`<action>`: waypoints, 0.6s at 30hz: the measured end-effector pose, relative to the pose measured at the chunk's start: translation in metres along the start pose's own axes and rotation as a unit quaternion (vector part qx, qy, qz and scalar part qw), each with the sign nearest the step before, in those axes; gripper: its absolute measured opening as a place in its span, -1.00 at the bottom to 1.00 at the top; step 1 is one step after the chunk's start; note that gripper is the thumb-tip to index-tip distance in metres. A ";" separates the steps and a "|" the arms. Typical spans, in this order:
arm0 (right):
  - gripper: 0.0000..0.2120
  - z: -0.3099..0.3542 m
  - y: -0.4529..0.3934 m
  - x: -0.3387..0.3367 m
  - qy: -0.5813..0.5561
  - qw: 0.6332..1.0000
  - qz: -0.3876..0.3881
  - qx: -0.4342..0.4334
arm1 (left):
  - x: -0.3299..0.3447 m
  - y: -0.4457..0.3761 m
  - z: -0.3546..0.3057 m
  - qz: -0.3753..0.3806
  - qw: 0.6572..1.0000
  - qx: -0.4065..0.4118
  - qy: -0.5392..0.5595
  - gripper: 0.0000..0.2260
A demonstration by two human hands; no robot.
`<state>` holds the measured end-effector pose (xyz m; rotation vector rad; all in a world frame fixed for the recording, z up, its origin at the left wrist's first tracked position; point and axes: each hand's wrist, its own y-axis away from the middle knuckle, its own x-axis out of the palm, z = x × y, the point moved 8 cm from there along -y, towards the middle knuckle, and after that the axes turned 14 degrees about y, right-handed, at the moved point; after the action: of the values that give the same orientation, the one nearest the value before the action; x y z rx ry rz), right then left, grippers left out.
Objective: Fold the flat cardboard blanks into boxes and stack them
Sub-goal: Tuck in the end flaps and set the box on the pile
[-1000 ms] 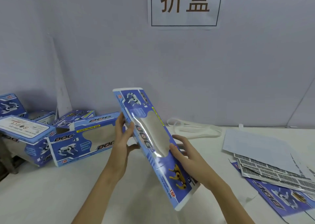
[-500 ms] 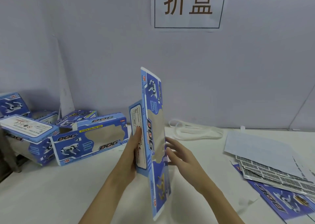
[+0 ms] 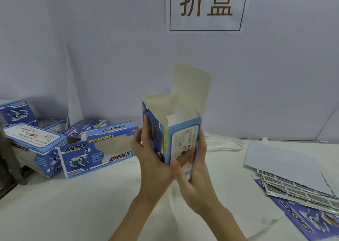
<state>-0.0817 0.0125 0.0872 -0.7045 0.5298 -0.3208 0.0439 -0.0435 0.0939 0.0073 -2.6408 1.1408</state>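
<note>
Both hands, left [image 3: 152, 160] & right [image 3: 194, 174], grip upright box [image 3: 180, 141], top flaps open.

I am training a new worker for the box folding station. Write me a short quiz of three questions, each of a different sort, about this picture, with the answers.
1. True or false: the top flaps of the box held in both hands are already closed.
2. Multiple choice: where do the remaining flat blanks lie? A) at the left wall B) on the table at the right C) under the held box
3. Fill in: the left hand and the right hand hold the box ______ the table, not resting on it.

Key
1. False: the top flaps stand open.
2. B
3. above
</note>
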 end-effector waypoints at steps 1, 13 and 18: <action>-0.08 0.002 -0.002 -0.003 -0.012 1.000 -0.024 0.006 | 0.004 0.004 -0.002 0.005 1.000 0.018 -0.020 0.10; -0.12 -0.041 -0.023 -0.066 -0.135 0.983 -0.042 0.120 | 0.009 -0.004 -0.007 0.091 0.992 -0.054 0.072 -0.19; -0.27 -0.023 -0.017 -0.057 -0.115 0.992 0.021 0.047 | -0.001 -0.014 -0.012 0.087 0.955 -0.150 0.239 -0.30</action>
<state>-0.1435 0.0139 0.1038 -0.6284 0.3080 -0.2195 0.0489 -0.0446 0.1113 -0.5044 -2.3699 0.6637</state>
